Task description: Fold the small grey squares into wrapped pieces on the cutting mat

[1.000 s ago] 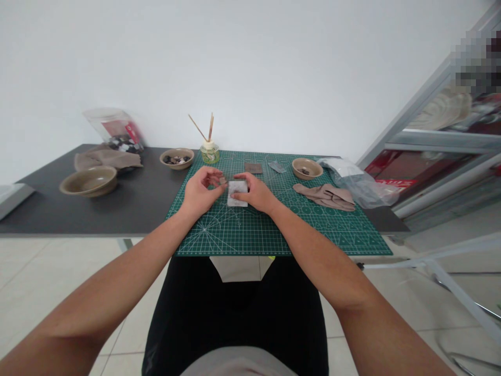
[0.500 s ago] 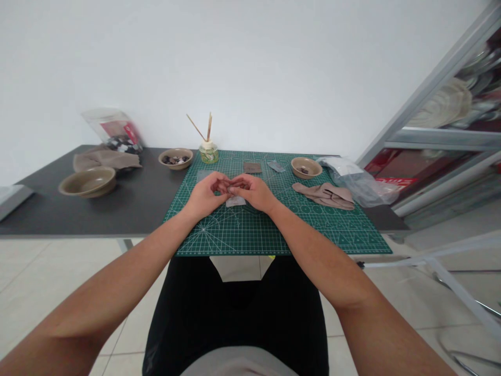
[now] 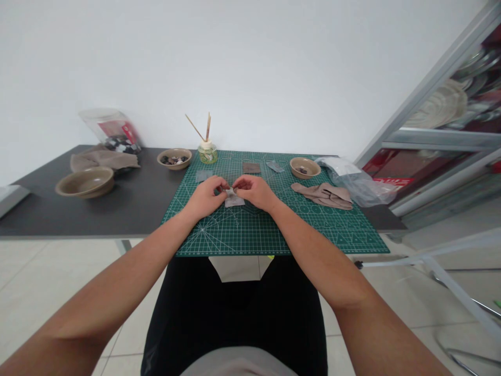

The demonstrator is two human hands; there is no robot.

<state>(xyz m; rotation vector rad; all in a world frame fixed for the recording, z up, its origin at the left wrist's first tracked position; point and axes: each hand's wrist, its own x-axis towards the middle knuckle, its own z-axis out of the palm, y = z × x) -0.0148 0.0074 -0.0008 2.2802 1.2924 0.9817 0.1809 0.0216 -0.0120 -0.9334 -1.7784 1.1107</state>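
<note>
Over the green cutting mat (image 3: 254,235), my left hand (image 3: 207,197) and my right hand (image 3: 256,192) meet with curled fingers. Between the fingertips is a small whitish, semi-clear packet (image 3: 235,201), apparently a plastic bag; its upper edge is pinched from both sides. What it contains is too small to make out. A dark flat thing (image 3: 252,208) lies partly hidden under my right hand. Just beyond the hands are a brown square piece (image 3: 251,167), a small clear bag (image 3: 275,166) and another clear sheet or bag (image 3: 204,175).
Small dark and pale stones fill part of one bowl (image 3: 174,159); a few lie in the right bowl (image 3: 305,168). A larger bowl (image 3: 85,183) stands left. Brown cloths (image 3: 324,196), plastic bags (image 3: 364,183) and a reed diffuser (image 3: 207,152) are also around.
The fingertips of both hands have parted slightly, so the packet's upper part shows between them. The things around stay in place; the view has shifted a little.
</note>
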